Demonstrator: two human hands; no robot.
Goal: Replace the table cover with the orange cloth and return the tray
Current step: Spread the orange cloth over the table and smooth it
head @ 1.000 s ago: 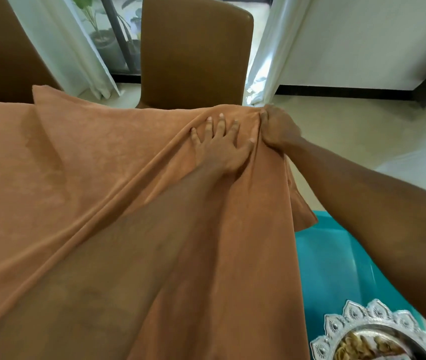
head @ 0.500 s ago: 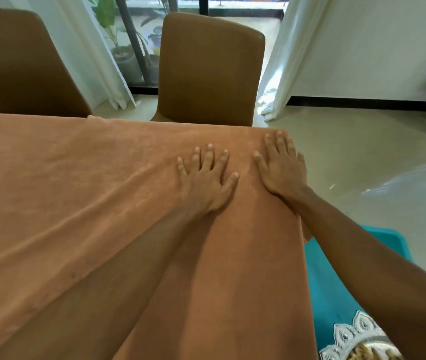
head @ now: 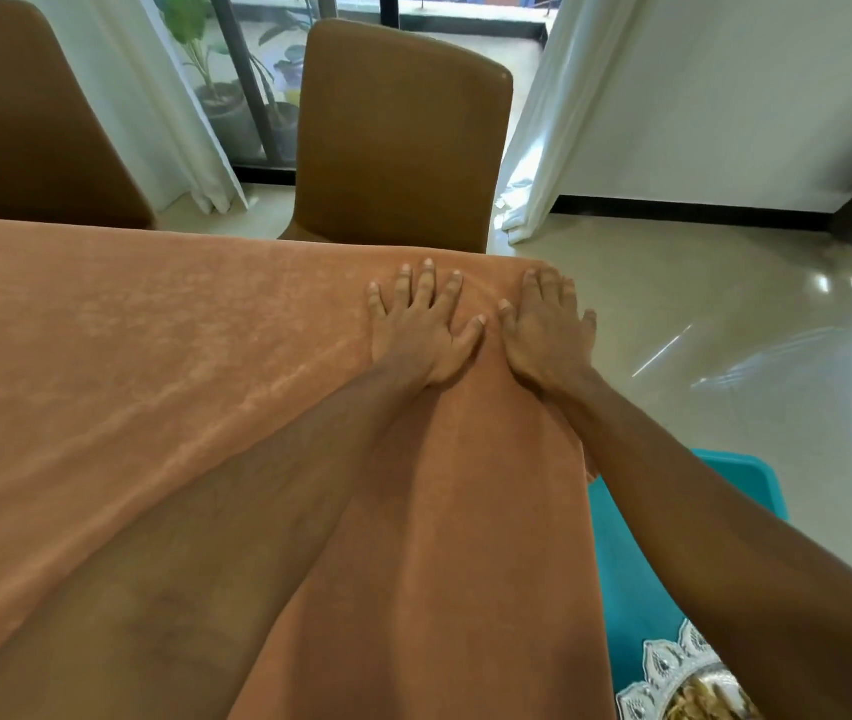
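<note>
Both hands are lying flat, fingers spread, left hand [head: 421, 324] and right hand [head: 546, 327] pressing the orange cloth [head: 153, 356] near the counter's far corner, grasping nothing.

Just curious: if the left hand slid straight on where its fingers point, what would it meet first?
The left hand would cross only orange cloth to the far edge, then probably meet the brown chair; depth is unclear.

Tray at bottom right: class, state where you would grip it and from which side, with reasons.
Probably the scalloped silver rim of the tray, pinched from above on its table-side edge and kept level: it lies flat on the teal surface, holds loose food, and the right arm hides its other side.
</note>
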